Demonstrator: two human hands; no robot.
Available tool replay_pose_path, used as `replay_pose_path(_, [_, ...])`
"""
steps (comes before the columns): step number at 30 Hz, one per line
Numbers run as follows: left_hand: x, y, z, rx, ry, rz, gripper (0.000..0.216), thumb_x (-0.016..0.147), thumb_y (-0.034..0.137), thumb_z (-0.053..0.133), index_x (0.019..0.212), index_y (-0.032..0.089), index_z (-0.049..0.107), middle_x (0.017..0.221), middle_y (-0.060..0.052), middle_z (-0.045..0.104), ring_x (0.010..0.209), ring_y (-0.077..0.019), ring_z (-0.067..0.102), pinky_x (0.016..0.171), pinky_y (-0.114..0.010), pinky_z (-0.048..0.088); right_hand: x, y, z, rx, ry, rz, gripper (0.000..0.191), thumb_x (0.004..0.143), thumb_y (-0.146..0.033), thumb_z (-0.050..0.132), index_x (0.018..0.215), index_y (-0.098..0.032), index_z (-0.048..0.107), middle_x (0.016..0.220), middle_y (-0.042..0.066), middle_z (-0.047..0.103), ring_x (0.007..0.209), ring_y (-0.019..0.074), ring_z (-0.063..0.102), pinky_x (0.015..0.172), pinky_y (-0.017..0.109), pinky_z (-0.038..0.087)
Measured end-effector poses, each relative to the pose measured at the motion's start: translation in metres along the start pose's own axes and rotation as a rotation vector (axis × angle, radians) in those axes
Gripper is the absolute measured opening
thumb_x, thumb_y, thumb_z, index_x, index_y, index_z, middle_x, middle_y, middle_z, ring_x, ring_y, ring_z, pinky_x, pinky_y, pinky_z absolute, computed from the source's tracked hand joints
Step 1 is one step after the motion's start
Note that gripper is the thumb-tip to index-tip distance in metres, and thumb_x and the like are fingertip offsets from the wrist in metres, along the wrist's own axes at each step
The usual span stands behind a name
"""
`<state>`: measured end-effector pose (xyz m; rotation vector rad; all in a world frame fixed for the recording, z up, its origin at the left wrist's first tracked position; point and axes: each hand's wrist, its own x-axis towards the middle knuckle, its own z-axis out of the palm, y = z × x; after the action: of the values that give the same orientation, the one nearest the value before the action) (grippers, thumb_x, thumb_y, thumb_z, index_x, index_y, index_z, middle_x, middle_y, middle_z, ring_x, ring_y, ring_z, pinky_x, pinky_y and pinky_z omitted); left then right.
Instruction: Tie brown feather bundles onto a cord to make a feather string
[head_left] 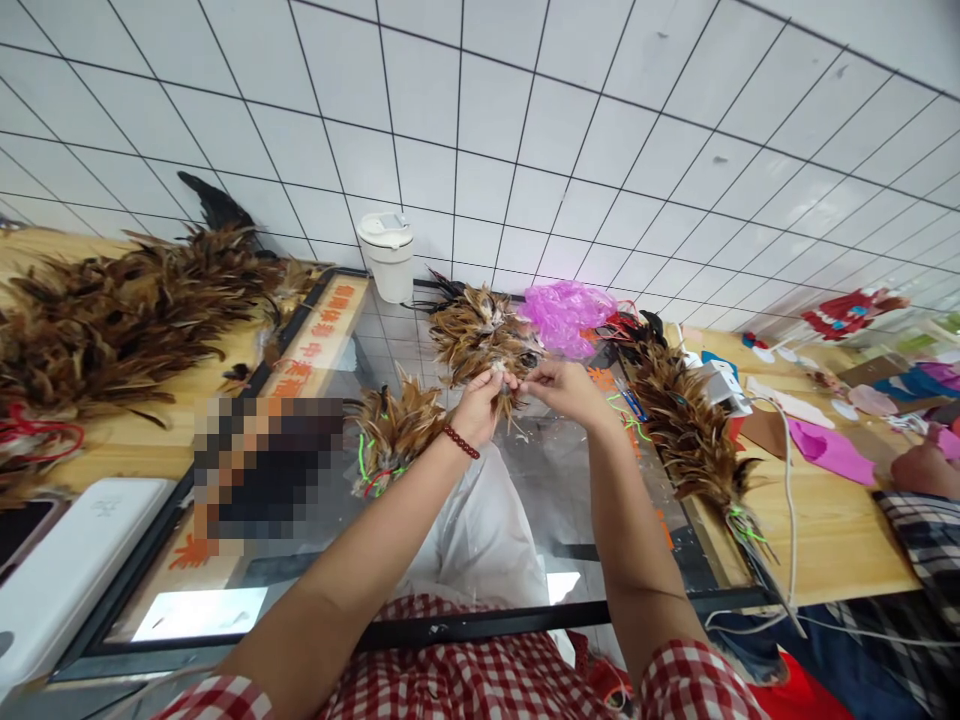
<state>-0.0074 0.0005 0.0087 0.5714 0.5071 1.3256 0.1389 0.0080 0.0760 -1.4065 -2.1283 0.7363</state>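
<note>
My left hand, with a dark red bead bracelet on the wrist, is closed in a pinch on the base of a bunch of brown feathers held above the glass table top. My right hand meets it from the right, fingertips pinched at the same quill ends. A smaller feather bundle tied with green and red cord lies just left of my left wrist.
A large heap of brown feathers covers the wooden table at left. A white lidded cup stands by the tiled wall, with a pink plastic bag beside it. A long feather string lies at right. Another person's hand rests at far right.
</note>
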Motion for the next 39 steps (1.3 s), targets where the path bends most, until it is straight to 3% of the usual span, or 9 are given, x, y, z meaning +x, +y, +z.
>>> replay_pose_path(3, [-0.003, 0.001, 0.001, 0.016, -0.085, 0.011, 0.027, 0.069, 0.035, 0.072, 0.065, 0.014, 0.056, 0.068, -0.001, 0.054, 0.073, -0.0124, 0.057, 0.078, -0.03, 0.047, 0.005, 0.01, 0.001, 0.243, 0.057, 0.067, 0.025, 0.076, -0.038, 0.059, 0.077, -0.015, 0.067, 0.069, 0.002, 0.066, 0.059, 0.0107, 0.054, 0.056, 0.022, 0.04])
replay_pose_path(7, [-0.007, 0.001, 0.005, 0.05, -0.168, 0.01, 0.028, 0.07, 0.037, 0.071, 0.063, 0.014, 0.057, 0.066, -0.002, 0.054, 0.07, -0.0122, 0.056, 0.075, -0.03, 0.047, 0.011, 0.012, 0.01, 0.611, -0.131, 0.041, 0.029, 0.077, -0.045, 0.06, 0.076, -0.016, 0.065, 0.069, 0.002, 0.065, 0.059, 0.0106, 0.056, 0.058, 0.023, 0.044])
replay_pose_path(10, [-0.007, 0.0, 0.007, 0.077, -0.168, -0.002, 0.029, 0.068, 0.038, 0.072, 0.063, 0.013, 0.058, 0.065, -0.002, 0.056, 0.068, -0.0123, 0.057, 0.073, -0.028, 0.047, 0.012, 0.01, 0.016, 0.738, -0.12, 0.041, 0.031, 0.075, -0.046, 0.064, 0.071, -0.016, 0.063, 0.064, 0.001, 0.064, 0.056, 0.0107, 0.056, 0.057, 0.024, 0.046])
replay_pose_path(14, [-0.003, -0.002, 0.004, 0.069, -0.018, -0.017, 0.027, 0.064, 0.035, 0.075, 0.065, 0.013, 0.059, 0.071, -0.003, 0.062, 0.068, -0.012, 0.059, 0.07, -0.027, 0.048, 0.01, 0.01, 0.008, 0.675, 0.105, 0.028, 0.027, 0.069, -0.044, 0.07, 0.068, -0.017, 0.064, 0.064, 0.0, 0.063, 0.059, 0.0109, 0.056, 0.062, 0.025, 0.047])
replay_pose_path(18, [0.001, -0.004, 0.0, 0.089, 0.119, -0.042, 0.025, 0.066, 0.032, 0.074, 0.066, 0.012, 0.059, 0.067, -0.003, 0.064, 0.06, -0.0103, 0.059, 0.064, -0.026, 0.048, 0.005, 0.011, -0.004, 0.5, -0.021, -0.093, 0.021, 0.074, -0.039, 0.066, 0.072, -0.018, 0.069, 0.073, 0.002, 0.067, 0.07, 0.0135, 0.06, 0.071, 0.027, 0.047])
replay_pose_path(20, [0.002, -0.005, 0.001, 0.11, 0.129, -0.049, 0.025, 0.066, 0.033, 0.074, 0.068, 0.012, 0.06, 0.063, -0.002, 0.063, 0.055, -0.0098, 0.057, 0.059, -0.025, 0.048, 0.005, 0.011, -0.001, 0.413, -0.066, -0.134, 0.022, 0.077, -0.038, 0.063, 0.073, -0.017, 0.071, 0.072, 0.003, 0.067, 0.069, 0.0141, 0.061, 0.071, 0.027, 0.047])
replay_pose_path(30, [0.002, -0.012, -0.003, 0.32, 0.072, 0.058, 0.029, 0.07, 0.041, 0.069, 0.068, 0.013, 0.062, 0.056, 0.0, 0.058, 0.05, -0.0083, 0.052, 0.051, -0.022, 0.042, 0.011, 0.015, 0.015, 0.205, 0.109, -0.188, 0.018, 0.079, -0.027, 0.059, 0.071, -0.018, 0.073, 0.066, 0.002, 0.067, 0.068, 0.0132, 0.06, 0.072, 0.026, 0.046])
replay_pose_path(34, [0.004, -0.015, -0.009, 0.472, 0.073, 0.145, 0.034, 0.073, 0.04, 0.067, 0.054, 0.014, 0.056, 0.051, 0.001, 0.053, 0.05, -0.0069, 0.048, 0.055, -0.02, 0.04, 0.015, 0.021, 0.017, 0.322, 0.107, -0.071, 0.016, 0.07, -0.031, 0.069, 0.073, -0.017, 0.072, 0.071, 0.003, 0.067, 0.066, 0.0128, 0.059, 0.067, 0.026, 0.047])
replay_pose_path(39, [0.003, -0.013, -0.01, 0.476, 0.018, 0.084, 0.033, 0.071, 0.042, 0.068, 0.057, 0.014, 0.057, 0.049, 0.002, 0.052, 0.047, -0.0074, 0.045, 0.05, -0.021, 0.036, 0.017, 0.027, 0.019, 0.653, -0.007, 0.06, 0.037, 0.056, -0.033, 0.079, 0.087, -0.015, 0.07, 0.067, -0.001, 0.064, 0.061, 0.0104, 0.058, 0.063, 0.025, 0.049])
